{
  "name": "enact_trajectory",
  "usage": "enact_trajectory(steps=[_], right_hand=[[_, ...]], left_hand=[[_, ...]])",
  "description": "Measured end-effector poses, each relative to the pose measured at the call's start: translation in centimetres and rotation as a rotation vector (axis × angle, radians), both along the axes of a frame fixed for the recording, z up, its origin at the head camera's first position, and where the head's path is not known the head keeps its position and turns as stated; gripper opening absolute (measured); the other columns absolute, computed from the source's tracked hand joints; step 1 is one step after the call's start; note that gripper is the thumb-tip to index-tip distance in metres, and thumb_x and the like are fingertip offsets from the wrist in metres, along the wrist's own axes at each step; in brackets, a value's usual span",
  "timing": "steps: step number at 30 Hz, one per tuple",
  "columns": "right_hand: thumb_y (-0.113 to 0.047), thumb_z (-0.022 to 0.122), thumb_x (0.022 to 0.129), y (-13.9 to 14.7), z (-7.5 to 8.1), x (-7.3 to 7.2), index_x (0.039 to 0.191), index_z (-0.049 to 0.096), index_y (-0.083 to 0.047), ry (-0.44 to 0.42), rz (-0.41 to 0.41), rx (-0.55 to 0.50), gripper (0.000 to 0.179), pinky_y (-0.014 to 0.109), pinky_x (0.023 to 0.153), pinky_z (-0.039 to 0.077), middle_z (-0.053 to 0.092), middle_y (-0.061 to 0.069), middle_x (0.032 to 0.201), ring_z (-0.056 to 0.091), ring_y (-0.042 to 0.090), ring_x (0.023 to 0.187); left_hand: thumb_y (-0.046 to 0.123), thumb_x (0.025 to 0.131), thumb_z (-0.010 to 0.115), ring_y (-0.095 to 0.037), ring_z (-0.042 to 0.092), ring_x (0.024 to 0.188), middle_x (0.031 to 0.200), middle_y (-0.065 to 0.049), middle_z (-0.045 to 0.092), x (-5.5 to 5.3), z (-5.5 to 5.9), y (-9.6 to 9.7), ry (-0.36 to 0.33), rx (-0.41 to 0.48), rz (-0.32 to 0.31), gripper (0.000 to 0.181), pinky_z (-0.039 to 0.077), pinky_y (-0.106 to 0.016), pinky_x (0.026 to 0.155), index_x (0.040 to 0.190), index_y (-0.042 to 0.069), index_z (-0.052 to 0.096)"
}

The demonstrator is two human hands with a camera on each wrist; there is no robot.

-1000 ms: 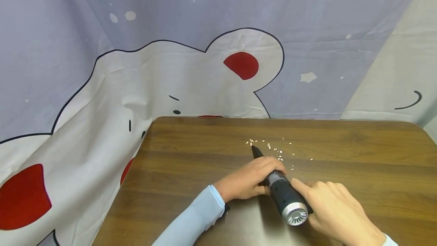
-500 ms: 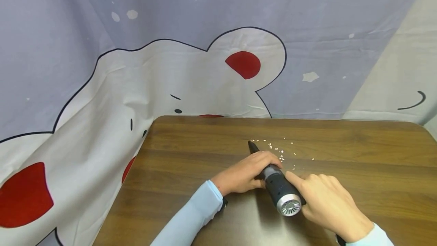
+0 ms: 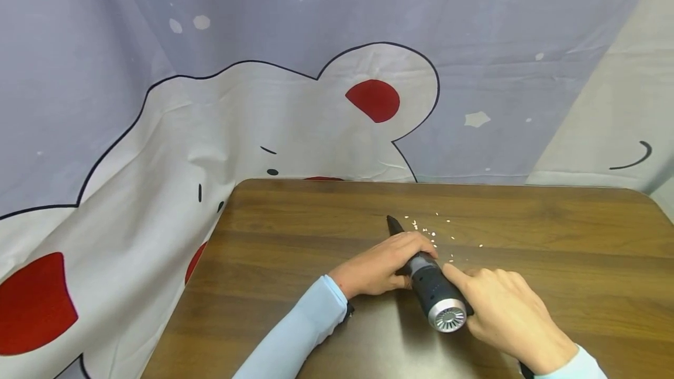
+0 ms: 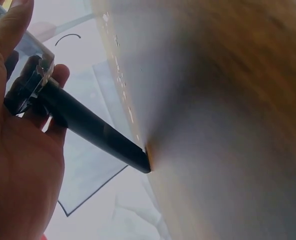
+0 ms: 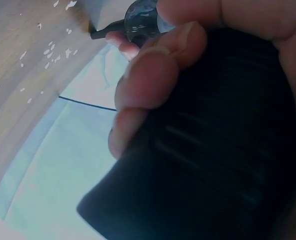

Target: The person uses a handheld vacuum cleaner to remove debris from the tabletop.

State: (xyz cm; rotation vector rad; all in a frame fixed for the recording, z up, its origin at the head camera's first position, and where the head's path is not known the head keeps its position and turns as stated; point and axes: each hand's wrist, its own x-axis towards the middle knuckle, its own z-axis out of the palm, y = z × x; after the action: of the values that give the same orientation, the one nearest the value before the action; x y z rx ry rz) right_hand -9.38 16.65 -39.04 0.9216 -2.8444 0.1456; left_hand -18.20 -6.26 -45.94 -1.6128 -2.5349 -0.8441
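Note:
A black handheld vacuum cleaner point(image 3: 433, 288) with a silver vented end slants across the middle of the table in the head view. My right hand point(image 3: 508, 312) grips its handle, which looks dark and ribbed in the right wrist view. Farther forward, my left hand point(image 3: 387, 263) holds the front section, close to the clear dust cup point(image 4: 37, 47). From there a narrow black nozzle point(image 4: 95, 131) runs down, its tip at the tabletop. Small white grains like rice point(image 3: 423, 229) lie scattered just right of the nozzle; some are hidden behind the left hand.
The brown wooden table point(image 3: 284, 233) has rounded far corners. Behind it hangs a pale blue and white cartoon curtain point(image 3: 295, 116), which also runs down the table's left side. A stray grain point(image 3: 481, 245) lies apart from the others on the right.
The vacuum and both hands have shifted slightly forward and left, the nozzle edging back right lately. The grains seen around the nozzle tip at the left end are gone from view.

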Motion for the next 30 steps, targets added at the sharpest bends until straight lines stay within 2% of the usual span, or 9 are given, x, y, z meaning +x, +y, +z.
enact_trajectory(steps=[16, 21, 30], right_hand=[[-0.008, 0.069, 0.054, 0.9, 0.1, 0.5, 0.096, 0.054, -0.021, 0.006, -0.026, 0.005, 0.047, 0.027, 0.039, 0.030, 0.041, -0.012, 0.055, 0.036, 0.009, 0.044], [-0.008, 0.068, 0.054, 1.1, 0.2, 0.9, 0.096, 0.054, -0.021, 0.016, -0.035, 0.006, 0.046, 0.027, 0.038, 0.029, 0.038, -0.012, 0.053, 0.034, 0.009, 0.044], [-0.006, 0.066, 0.053, 1.7, 0.3, 1.9, 0.093, 0.051, -0.022, 0.006, -0.056, -0.005, 0.045, 0.027, 0.039, 0.027, 0.036, -0.014, 0.054, 0.032, 0.009, 0.043]], left_hand=[[0.007, 0.069, 0.080, -0.001, 0.029, 0.130, 0.134, 0.010, 0.043, -0.4, -0.1, 1.2, -0.014, 0.044, -0.048, 0.074, 0.019, -0.022, 0.114, 0.131, 0.020, 0.043], [0.013, 0.069, 0.081, -0.001, 0.030, 0.129, 0.132, 0.009, 0.044, -0.4, -0.1, 1.7, -0.003, 0.078, -0.080, 0.071, 0.016, -0.027, 0.116, 0.130, 0.018, 0.044], [0.019, 0.073, 0.080, -0.002, 0.030, 0.129, 0.134, 0.008, 0.044, 0.1, -0.1, 2.5, -0.008, 0.043, -0.089, 0.069, 0.019, -0.021, 0.113, 0.131, 0.019, 0.043]])
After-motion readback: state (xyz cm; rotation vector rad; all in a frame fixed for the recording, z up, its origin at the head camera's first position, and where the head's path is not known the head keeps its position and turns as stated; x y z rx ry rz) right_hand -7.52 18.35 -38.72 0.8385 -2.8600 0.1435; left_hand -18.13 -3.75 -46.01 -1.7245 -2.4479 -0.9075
